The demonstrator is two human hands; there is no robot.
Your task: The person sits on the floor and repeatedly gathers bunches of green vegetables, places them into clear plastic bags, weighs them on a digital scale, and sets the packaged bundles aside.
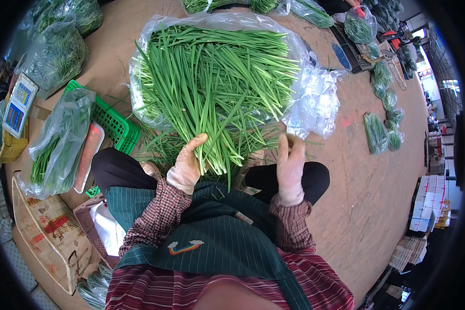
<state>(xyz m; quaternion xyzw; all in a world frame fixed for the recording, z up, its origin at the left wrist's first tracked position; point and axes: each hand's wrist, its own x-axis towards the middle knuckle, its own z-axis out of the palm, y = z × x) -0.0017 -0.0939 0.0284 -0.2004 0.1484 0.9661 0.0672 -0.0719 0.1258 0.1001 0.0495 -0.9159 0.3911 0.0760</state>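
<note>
My left hand (189, 159), in a thin pale glove, grips a bunch of green garlic chives (207, 128) near its pale cut ends. The leaves of that bunch fan out away from me over a large pile of chives (236, 62), which lies on an opened clear plastic bag (137, 102). My right hand (290, 155), also gloved, is raised over my right knee, to the right of the bunch. Its fingers are partly curled and apart, with nothing visible between them. Loose chive leaves (159, 149) are scattered on the floor between my feet.
Crumpled clear bags (314, 102) lie right of the pile. At left are a green plastic crate (116, 124), a bagged bunch of greens (62, 143), a digital scale (20, 104) and a woven bag (54, 228). Bagged vegetables (376, 131) lie on the floor at right. Part of another person shows at the top.
</note>
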